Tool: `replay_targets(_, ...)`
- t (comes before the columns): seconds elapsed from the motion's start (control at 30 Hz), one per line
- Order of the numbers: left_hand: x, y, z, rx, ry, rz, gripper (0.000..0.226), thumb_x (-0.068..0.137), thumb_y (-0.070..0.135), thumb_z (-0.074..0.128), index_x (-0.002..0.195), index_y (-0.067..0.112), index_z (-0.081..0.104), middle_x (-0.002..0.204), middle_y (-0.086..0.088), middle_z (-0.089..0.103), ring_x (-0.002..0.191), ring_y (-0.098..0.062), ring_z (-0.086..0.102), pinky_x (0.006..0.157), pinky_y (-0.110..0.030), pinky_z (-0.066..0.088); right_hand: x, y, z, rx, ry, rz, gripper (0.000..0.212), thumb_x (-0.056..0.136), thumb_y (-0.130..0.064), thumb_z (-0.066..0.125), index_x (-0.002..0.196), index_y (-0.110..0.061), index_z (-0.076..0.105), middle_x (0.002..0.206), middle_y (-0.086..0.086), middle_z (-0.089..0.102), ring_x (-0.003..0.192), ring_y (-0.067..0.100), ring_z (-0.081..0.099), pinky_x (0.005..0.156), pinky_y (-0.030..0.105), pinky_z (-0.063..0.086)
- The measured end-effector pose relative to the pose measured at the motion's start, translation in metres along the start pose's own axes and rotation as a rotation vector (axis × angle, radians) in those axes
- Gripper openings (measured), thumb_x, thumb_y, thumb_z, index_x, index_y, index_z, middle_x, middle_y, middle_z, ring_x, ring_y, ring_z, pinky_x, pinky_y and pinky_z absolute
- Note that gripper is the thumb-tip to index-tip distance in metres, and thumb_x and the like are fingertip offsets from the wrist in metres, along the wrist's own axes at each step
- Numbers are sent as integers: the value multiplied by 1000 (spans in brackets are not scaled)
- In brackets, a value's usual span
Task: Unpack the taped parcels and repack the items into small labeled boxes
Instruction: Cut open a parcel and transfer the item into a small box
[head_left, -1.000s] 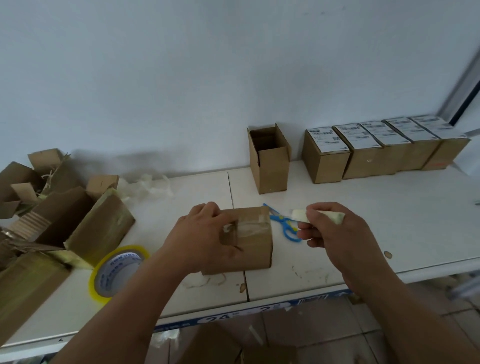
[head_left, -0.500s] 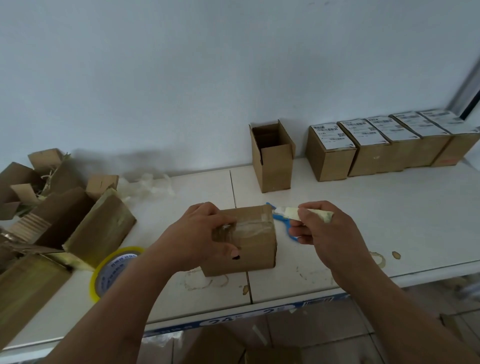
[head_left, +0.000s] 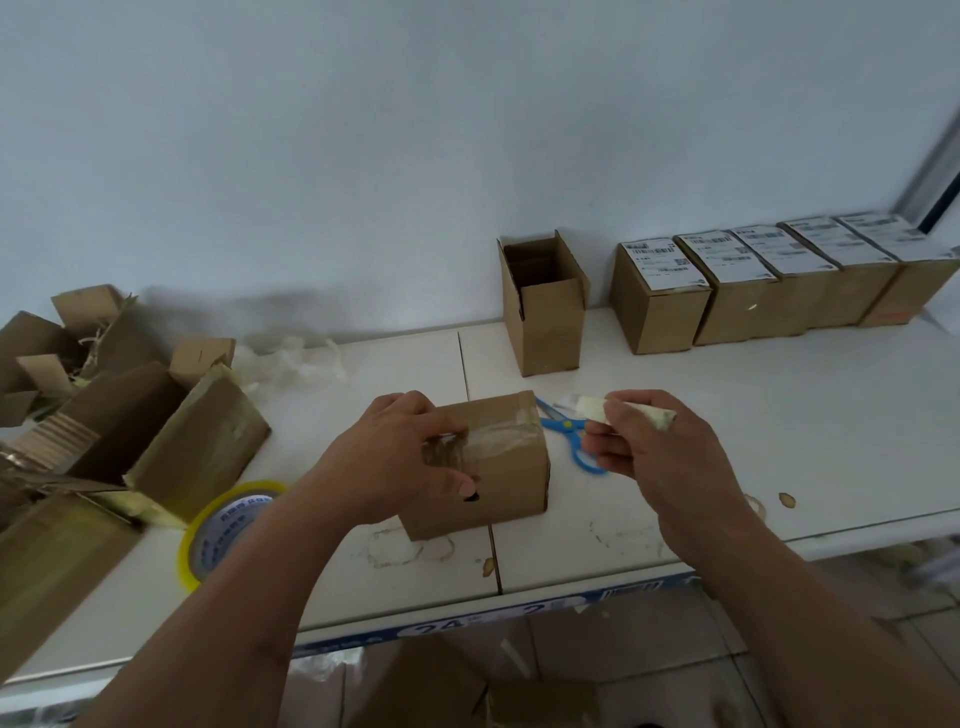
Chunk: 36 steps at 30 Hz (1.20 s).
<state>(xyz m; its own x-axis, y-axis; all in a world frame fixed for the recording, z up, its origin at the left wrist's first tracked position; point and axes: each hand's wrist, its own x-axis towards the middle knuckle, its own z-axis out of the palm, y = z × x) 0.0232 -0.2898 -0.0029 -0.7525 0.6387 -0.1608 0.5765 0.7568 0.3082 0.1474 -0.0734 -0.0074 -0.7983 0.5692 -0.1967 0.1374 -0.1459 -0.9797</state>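
A small brown taped parcel (head_left: 506, 467) sits on the white table (head_left: 727, 415) near its front edge. My left hand (head_left: 400, 462) grips its left side, fingers over the top and thumb on the front face. Clear tape runs across the parcel's top. To its right, my right hand (head_left: 654, 452) holds a pale yellowish tool (head_left: 597, 407), its tip pointing left toward the parcel's top right corner. An open, upright small box (head_left: 545, 312) stands behind. Several closed labeled boxes (head_left: 753, 280) line the wall at the back right.
Blue scissors (head_left: 569, 434) lie just right of the parcel, partly under my right hand. A yellow tape roll (head_left: 223, 525) lies at the front left. Opened cardboard parcels (head_left: 104, 415) are heaped at the left. Crumpled clear plastic (head_left: 296, 358) lies by the wall.
My right hand with the pale tool came closer to the parcel's top right corner. My left hand keeps its grip on the parcel. The view shifted slightly.
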Motion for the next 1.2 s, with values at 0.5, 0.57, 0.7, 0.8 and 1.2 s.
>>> replay_targets(0.5,1,0,1,-17,9,-20,74,70,73,66,137,46,47,116,20,39,123,-6,26,97,-32,37,-6,5,9,-201,-24,-52,10,100,-19,51,95,-22,59,83,4,71,75,17,71,70,29,58)
replay_targets(0.57,1,1,1,-11,7,-27,74,70,73,66,136,46,47,116,20,40,123,-6,26,97,-33,37,-8,5,8,-206,-29,-45,9,100,-18,51,97,-20,59,83,3,72,73,16,71,67,27,57)
replay_targets(0.7,1,3,0,-15,3,-36,72,70,72,66,134,47,47,119,19,41,126,-7,26,96,-33,37,-12,3,7,-205,-32,-30,8,100,-16,51,98,-18,59,80,2,73,70,14,71,62,24,55)
replay_targets(0.8,0,3,-1,-21,-4,-40,71,71,71,67,135,47,47,119,19,40,126,-7,26,95,-32,36,-17,1,5,-230,-36,-27,8,99,-16,52,98,-17,60,77,2,73,67,13,71,59,22,53)
replay_targets(1.2,0,1,-1,-91,11,-12,79,70,64,74,139,40,43,119,18,40,112,-3,30,94,-32,40,-32,-12,-5,-304,-77,20,9,97,-9,53,94,-12,62,70,7,72,55,12,66,52,21,53)
